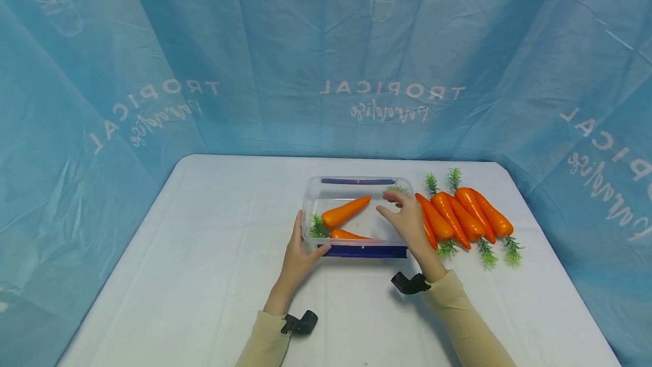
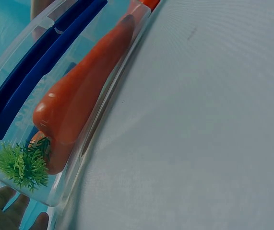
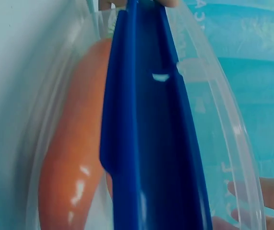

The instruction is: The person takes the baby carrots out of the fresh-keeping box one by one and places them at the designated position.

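A clear plastic food container (image 1: 360,243) with blue latches stands on the table. My left hand (image 1: 297,259) grips its front left corner, the thumb at the front rim and the fingers along the left wall. Inside lie an orange carrot (image 1: 346,212) set diagonally and another carrot (image 1: 348,235) along the front wall, their green tops (image 2: 24,163) at the left end. More green leaves (image 1: 397,190) show at the back right corner, partly behind my right hand (image 1: 407,222). That hand is over the container's right side, thumb and fingers apart, nothing seen between them.
Just right of the container, several carrots (image 1: 460,217) lie side by side, their green tops pointing both ways. The white table (image 1: 214,254) is bordered by blue printed sheets (image 1: 285,61) at the back and sides. A black wrist camera (image 1: 410,284) sits on each wrist.
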{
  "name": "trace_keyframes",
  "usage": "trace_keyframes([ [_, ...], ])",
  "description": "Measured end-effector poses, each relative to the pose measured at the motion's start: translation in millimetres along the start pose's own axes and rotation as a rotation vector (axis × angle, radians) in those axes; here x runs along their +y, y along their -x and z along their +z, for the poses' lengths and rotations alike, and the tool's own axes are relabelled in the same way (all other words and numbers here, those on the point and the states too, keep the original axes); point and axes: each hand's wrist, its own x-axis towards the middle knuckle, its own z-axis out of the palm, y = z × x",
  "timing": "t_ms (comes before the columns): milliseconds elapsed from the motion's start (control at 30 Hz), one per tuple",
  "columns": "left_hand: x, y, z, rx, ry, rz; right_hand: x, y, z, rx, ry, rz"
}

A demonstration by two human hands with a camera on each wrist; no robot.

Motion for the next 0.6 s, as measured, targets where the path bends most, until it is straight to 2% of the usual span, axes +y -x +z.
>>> trace_keyframes([
  [200, 3.1, -0.2, -1.3, -0.004, 0.025, 0.005, -5.4, 1.6, 10.2, -0.018, 0.018, -0.064],
  [400, 2.5, -0.2, -0.7, 0.006, -0.002, 0.002, -8.4, 2.0, 21.9, -0.059, 0.030, -0.113],
  [600, 2.4, 0.8, 0.7, 0.016, 0.000, 0.016, -13.9, 2.2, 30.1, -0.133, 0.049, -0.112],
])
